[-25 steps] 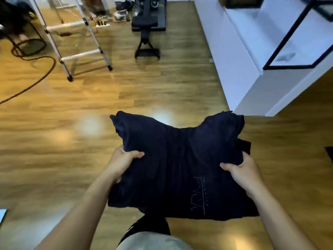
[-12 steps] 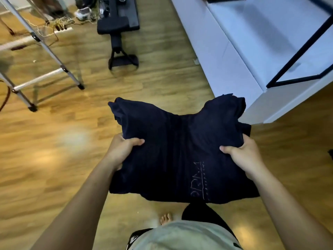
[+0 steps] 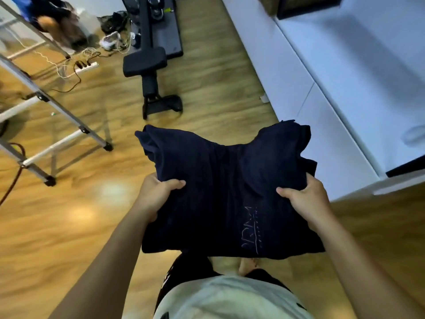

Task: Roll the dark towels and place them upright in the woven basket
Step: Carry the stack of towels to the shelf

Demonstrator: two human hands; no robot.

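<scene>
The left hand (image 3: 156, 194) and right hand (image 3: 308, 199) each grasp one side of the folded dark towels (image 3: 227, 192), thumbs on top. The stack hangs between the hands, above the floor (image 3: 69, 226). Judged status: nothing rolled; rolling and upright placement remain.

Two grips were counted, left grip (image 3: 158, 194) and right grip (image 3: 308, 201), with one dark towel bundle (image 3: 225, 192) between them. Beyond them stood one stepladder (image 3: 83, 129), one black bench (image 3: 147, 62), one power strip (image 3: 86, 66) and one white cabinet (image 3: 299, 88).
</scene>
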